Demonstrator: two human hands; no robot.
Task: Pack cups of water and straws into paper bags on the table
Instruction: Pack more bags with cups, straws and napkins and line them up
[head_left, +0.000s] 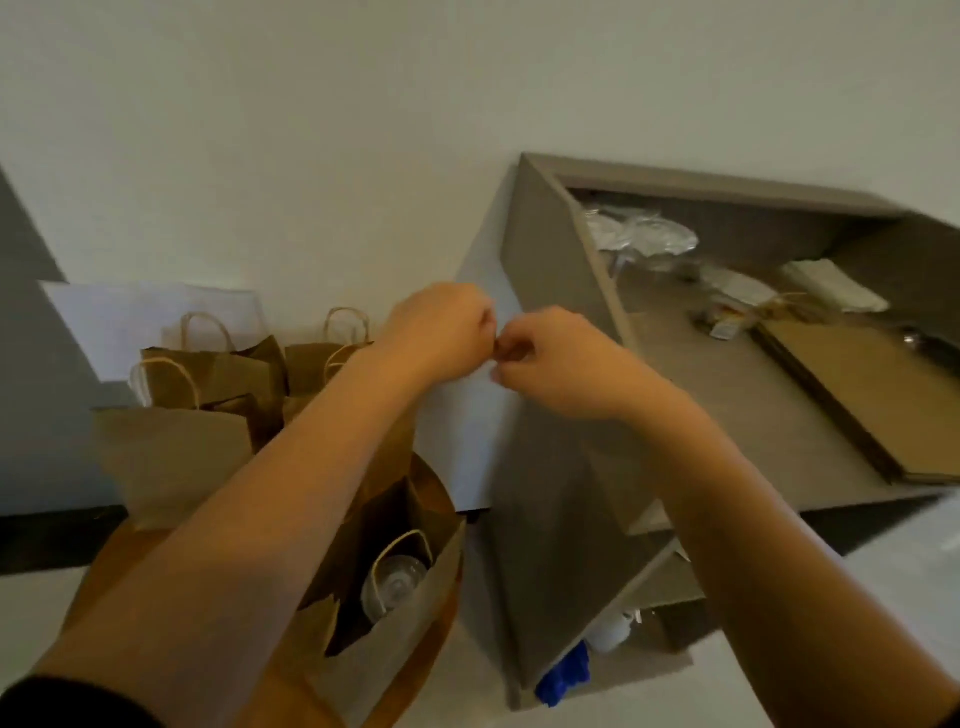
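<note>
Grey wall shelf (753, 395), open-fronted, chosen as landmark; flat cardboard sheets (862, 400), crumpled clear plastic (644, 239) and folded white napkins (831, 286) on its board. Round wooden counter (431, 488) left of and below shelf, bearing brown paper bags. Nearest bag (395, 587), just left of shelf's lower corner, open-mouthed, holding a clear lidded cup of water (395, 584) under one twine handle. Three more handled bags (218, 379) farther left of shelf, against the wall. Left hand (441, 332) and right hand (550, 364) raised in front of shelf's left edge, above the counter, fingertips nearly touching; both with fingers curled in a narrow pinch on something very small, possibly a straw wrapper, too blurred to identify. No straw clearly visible.

Risks, as judgement: small item slipping from the pinch and dropping beside rather than into the open bag; left forearm, crossing above the bags, catching a handle on descent and tipping the bag with the cup, spilling water.

Writing: none legible; small printed packets (722, 317) on shelf too blurred to read.
</note>
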